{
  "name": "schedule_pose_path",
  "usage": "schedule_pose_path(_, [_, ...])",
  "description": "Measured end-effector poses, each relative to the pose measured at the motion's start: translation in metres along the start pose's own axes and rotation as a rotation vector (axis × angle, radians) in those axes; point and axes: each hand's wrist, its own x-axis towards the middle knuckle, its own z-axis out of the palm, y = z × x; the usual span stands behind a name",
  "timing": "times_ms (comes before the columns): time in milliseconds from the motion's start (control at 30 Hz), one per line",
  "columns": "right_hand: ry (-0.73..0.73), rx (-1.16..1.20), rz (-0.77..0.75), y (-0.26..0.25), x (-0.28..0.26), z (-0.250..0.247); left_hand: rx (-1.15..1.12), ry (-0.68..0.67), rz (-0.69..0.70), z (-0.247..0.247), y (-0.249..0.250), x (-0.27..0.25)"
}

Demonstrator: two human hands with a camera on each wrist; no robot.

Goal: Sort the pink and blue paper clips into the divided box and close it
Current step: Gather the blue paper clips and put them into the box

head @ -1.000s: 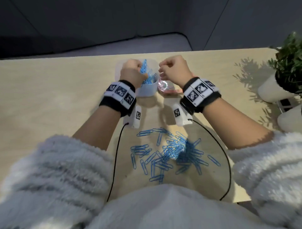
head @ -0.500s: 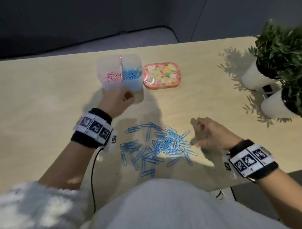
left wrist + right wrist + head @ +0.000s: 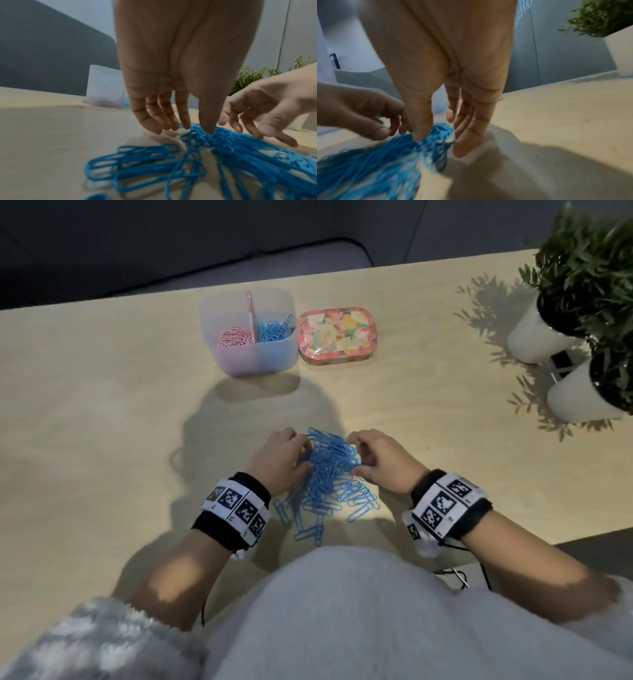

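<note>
**Blue clips: loose heap being gathered on the table**

Blue paper clips (image 3: 325, 474) are heaped at the near table edge, bracketed by both hands. Left hand (image 3: 279, 462): fingers extended, tips pressed to the heap's left side. Right hand (image 3: 385, 460): fingers loosely extended, thumb and fingertips touching the right side; nothing is yet clenched.

Handling, as judged: the heap is best squeezed from both sides and lifted low, since clips interlock and stragglers trail.

Divided box (image 3: 251, 332): open, far centre; pink clips (image 3: 234, 337) in the left compartment, blue in the right. Patterned lid (image 3: 337, 337) lies just beside it.

Surface: pale wood table (image 3: 102, 405). Potted plants (image 3: 582, 302) stand at far right; dark upholstery is seen behind.
</note>
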Motion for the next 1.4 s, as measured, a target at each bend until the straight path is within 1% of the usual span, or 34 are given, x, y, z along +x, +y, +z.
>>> schedule_pose_path(100, [0.066,-0.056,0.044,0.008,0.002,-0.016,0.005,0.057,-0.027,0.002,-0.003,-0.013])
schedule_pose_path(133, [0.055,-0.104,0.069,0.009,0.002,-0.018,0.023,0.055,-0.024,0.004,-0.001,-0.016])
schedule_pose_path(200, [-0.017,-0.208,0.077,0.001,0.003,-0.015,0.116,0.026,-0.025,0.01,0.004,-0.017])
schedule_pose_path(267, [-0.061,-0.258,0.02,-0.013,0.005,-0.004,0.207,-0.008,-0.024,0.013,0.009,-0.013])
schedule_pose_path(300, [-0.069,-0.272,-0.016,-0.02,0.007,0.003,0.2,-0.008,-0.032,0.014,0.01,-0.01])
schedule_pose_path(367, [-0.064,-0.281,-0.063,-0.029,0.012,0.015,0.096,0.009,-0.065,0.01,0.01,-0.006])
schedule_pose_path(433, [-0.036,-0.247,-0.074,-0.035,0.019,0.023,0.008,0.033,-0.07,0.005,0.007,-0.002])
schedule_pose_path(567, [-0.006,-0.22,-0.093,-0.043,0.031,0.028,-0.05,0.056,-0.07,-0.004,-0.001,0.002])
schedule_pose_path(733, [-0.02,-0.193,-0.109,-0.045,0.042,0.021,-0.184,0.133,-0.134,-0.009,-0.011,0.003])
schedule_pose_path(900, [0.051,0.008,-0.052,-0.047,0.054,-0.012,-0.385,0.168,-0.231,-0.012,-0.023,0.003])
schedule_pose_path(1000, [0.018,0.185,-0.004,-0.065,0.074,-0.047,-0.459,0.186,-0.24,-0.014,-0.029,0.003])
schedule_pose_path(1067, [0.017,0.254,0.005,-0.082,0.091,-0.069,-0.512,0.203,-0.237,-0.018,-0.03,0.004])
schedule_pose_path(1133, [0.071,0.238,0.014,-0.101,0.113,-0.086,-0.574,0.21,-0.239,-0.023,-0.031,0.005])
schedule_pose_path(1200, [0.092,0.23,0.032,-0.115,0.137,-0.096,-0.613,0.205,-0.245,-0.027,-0.03,0.005])
schedule_pose_path(1267, [0.075,0.22,0.074,-0.127,0.161,-0.099,-0.611,0.209,-0.237,-0.033,-0.031,0.006])
schedule_pose_path(1400, [0.119,0.111,0.119,-0.145,0.193,-0.096,-0.594,0.214,-0.215,-0.047,-0.029,0.009])
